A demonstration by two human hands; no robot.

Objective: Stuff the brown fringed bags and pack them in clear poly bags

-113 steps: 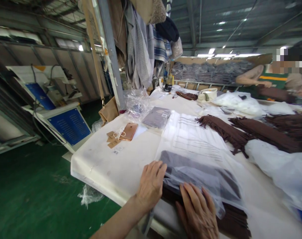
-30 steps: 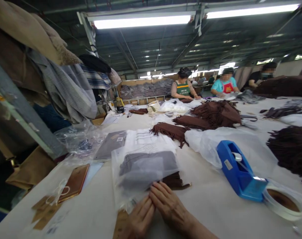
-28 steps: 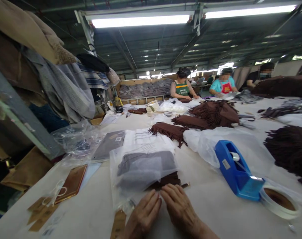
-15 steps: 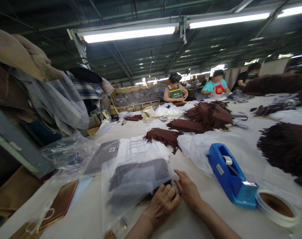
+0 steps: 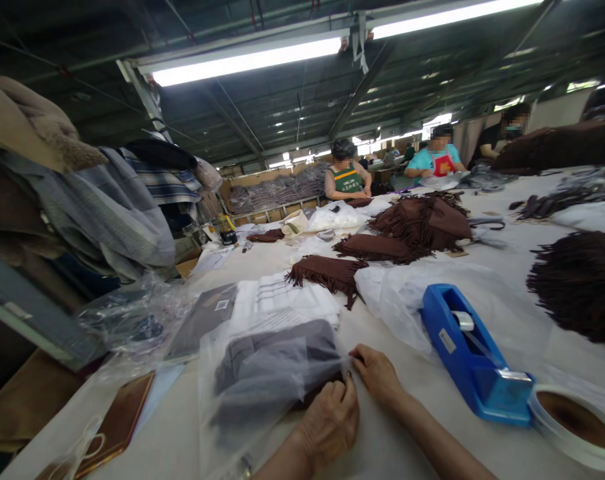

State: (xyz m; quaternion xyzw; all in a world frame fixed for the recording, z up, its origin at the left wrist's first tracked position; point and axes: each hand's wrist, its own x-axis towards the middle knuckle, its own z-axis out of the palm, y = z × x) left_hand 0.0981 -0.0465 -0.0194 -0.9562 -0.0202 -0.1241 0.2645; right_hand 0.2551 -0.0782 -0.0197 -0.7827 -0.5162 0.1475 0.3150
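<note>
In front of me lies a frosted plastic bag (image 5: 262, 393) with dark folded cloth inside, its open end toward my hands. My right hand (image 5: 377, 377) pinches the bag's edge at its right corner. Just left of it, my left hand (image 5: 330, 420) is closed with curled fingers at the same open end, seemingly gripping the bag's lower edge; its fingertips are partly hidden. A strip of dark brown cloth shows at the bag's mouth beside the left knuckles. Behind the bag is a stack of white printed bags (image 5: 282, 300), with a grey packed item (image 5: 205, 320) to its left.
A blue tape dispenser (image 5: 472, 360) and a tape roll (image 5: 575, 427) stand on the right. Brown fringed scarves (image 5: 327, 273) lie farther back. On the left are a phone (image 5: 122, 417), crumpled clear plastic (image 5: 137, 313) and hanging garments (image 5: 127, 213). Co-workers (image 5: 347, 177) work across the table.
My right fingers have closed on the bag's edge and pull it taut over the cloth. My left hand has shifted slightly down. The view has turned a little.
</note>
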